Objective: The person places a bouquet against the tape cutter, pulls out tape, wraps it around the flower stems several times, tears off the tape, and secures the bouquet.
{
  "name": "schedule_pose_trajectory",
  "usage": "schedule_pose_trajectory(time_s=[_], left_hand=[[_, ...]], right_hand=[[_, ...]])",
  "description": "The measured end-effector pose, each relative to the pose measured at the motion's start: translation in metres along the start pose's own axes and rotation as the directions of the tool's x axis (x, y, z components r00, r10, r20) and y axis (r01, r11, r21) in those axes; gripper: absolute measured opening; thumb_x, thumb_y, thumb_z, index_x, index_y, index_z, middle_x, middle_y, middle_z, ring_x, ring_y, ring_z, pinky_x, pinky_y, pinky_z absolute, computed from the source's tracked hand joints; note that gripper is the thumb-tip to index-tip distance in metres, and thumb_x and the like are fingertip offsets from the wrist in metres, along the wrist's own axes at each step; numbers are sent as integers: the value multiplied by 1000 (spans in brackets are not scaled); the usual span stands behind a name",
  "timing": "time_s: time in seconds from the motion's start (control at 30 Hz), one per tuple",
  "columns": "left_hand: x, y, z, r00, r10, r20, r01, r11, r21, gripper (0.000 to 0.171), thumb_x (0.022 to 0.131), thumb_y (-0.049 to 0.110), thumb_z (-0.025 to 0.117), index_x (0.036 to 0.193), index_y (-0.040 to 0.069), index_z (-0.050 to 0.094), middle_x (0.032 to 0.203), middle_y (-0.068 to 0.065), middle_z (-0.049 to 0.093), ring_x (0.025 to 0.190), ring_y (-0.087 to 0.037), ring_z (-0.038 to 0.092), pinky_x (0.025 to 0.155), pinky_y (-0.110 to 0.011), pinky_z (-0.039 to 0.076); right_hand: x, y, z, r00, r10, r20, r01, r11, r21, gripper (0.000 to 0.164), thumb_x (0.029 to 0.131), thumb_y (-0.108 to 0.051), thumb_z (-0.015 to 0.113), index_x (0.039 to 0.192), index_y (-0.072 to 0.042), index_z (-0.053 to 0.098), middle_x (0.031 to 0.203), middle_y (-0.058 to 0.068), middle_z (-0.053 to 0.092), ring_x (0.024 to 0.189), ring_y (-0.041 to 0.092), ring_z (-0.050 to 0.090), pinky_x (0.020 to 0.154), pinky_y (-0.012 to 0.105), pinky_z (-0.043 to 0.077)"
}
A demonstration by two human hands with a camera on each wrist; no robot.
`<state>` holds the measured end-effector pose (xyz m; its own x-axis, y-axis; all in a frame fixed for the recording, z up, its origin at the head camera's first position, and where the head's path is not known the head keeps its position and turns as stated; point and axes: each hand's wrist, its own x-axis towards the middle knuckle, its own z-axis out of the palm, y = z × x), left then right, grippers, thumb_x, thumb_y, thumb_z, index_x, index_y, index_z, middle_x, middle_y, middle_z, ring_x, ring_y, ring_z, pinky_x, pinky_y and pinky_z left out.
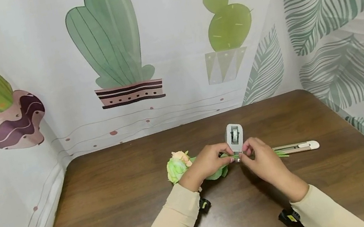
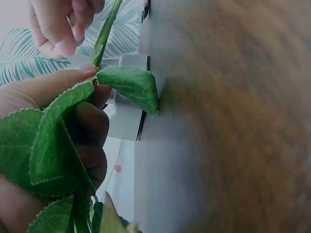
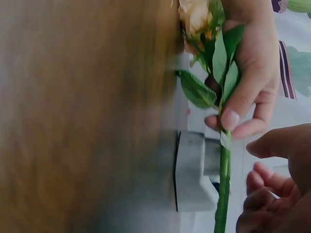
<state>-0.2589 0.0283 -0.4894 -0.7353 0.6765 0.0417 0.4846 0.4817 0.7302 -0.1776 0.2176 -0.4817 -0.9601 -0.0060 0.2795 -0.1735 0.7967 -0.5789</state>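
Observation:
My left hand (image 1: 209,162) pinches the green stems (image 3: 223,179) of a small bunch of flowers just below the leaves (image 2: 63,141). A light green bloom (image 1: 176,169) and a peach bloom (image 3: 194,18) stick out to the left, partly hidden behind that hand. A pale, shiny strip like clear tape (image 3: 225,139) wraps the stems beside the left thumb. My right hand (image 1: 265,161) hovers next to the stems, thumb and index finger apart, and nothing shows between them in the right wrist view. Directly behind the stems stands a grey tape dispenser (image 1: 236,146).
A white utility knife (image 1: 294,149) lies right of the dispenser, partly behind the right hand and the stem ends. The brown wooden table (image 1: 121,205) meets a hanging cloth (image 1: 178,49) printed with cacti and leaves at its back edge.

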Motion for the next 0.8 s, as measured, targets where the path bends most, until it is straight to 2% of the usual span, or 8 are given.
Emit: schedule_pose_trajectory(time_s=[0.13,0.27,0.47,0.8], left_hand=[[0,0,1,1000,-2,-1,2,1000,0,4,94,22,73,96,24,69,104,6,77,88,-2,61,78,-20,48],[1,0,1,1000,3,-2,-3,1000,11,5,94,22,73,96,25,69,104,7,77,90,-2,62,79,-20,48],[1,1,0,1000,12,-2,-12,1000,16,5,94,22,73,95,25,69,103,7,77,89,-2,62,80,-21,48],[0,4,0,1000,8,-8,-8,1000,-2,5,93,20,73,94,24,69,102,6,77,88,-3,61,80,-22,48]], right_hand=[[1,4,-2,1000,-28,-12,27,997,-68,19,86,-16,77,95,-6,64,93,9,61,86,22,55,76,37,44],[2,8,0,999,-54,-4,53,992,-115,23,83,-21,82,93,-7,66,91,8,62,88,25,55,80,41,41],[4,9,3,999,-47,27,51,987,-150,28,80,-25,85,89,-11,63,86,3,61,85,24,55,77,40,39],[7,10,4,998,-33,54,41,988,-148,29,80,-21,84,88,-9,59,78,1,56,72,18,48,68,34,39]])
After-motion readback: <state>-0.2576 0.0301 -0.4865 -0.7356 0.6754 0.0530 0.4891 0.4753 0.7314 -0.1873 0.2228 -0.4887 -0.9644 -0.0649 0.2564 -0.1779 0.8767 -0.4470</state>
